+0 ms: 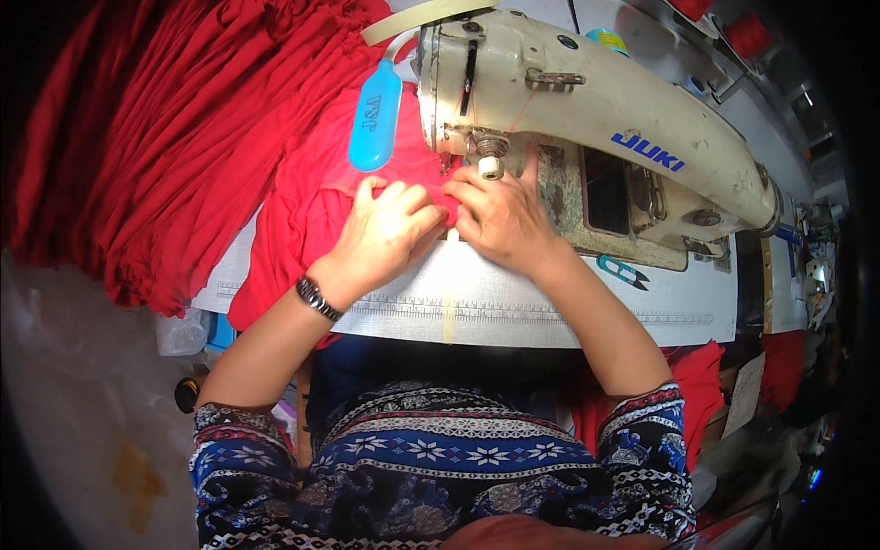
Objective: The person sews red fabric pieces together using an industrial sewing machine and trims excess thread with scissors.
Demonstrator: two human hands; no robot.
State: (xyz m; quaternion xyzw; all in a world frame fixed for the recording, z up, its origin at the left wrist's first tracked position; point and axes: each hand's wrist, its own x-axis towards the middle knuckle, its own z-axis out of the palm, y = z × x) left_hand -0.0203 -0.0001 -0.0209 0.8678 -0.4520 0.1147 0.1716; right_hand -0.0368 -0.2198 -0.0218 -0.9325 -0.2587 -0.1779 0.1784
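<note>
A cream industrial sewing machine (513, 78) stands over the white table. Red fabric (302, 188) lies under its needle area and spreads to the left. My left hand (387, 225) is closed on the fabric's near edge, fingers curled, just left of the needle. Close beside it, my right hand (502, 215) pinches the same edge under the machine's head. The fingertips of both hands nearly meet at a small bunched piece of red cloth. A blue oval lamp (374, 115) hangs above the fabric. What lies beneath the fingers is hidden.
A large heap of gathered red cloth (156, 137) fills the left side. Thread snips (621, 271) with a teal handle lie right of my right forearm. A ruler strip (568, 316) runs along the table's front edge. Red thread cones (747, 37) stand at the back right.
</note>
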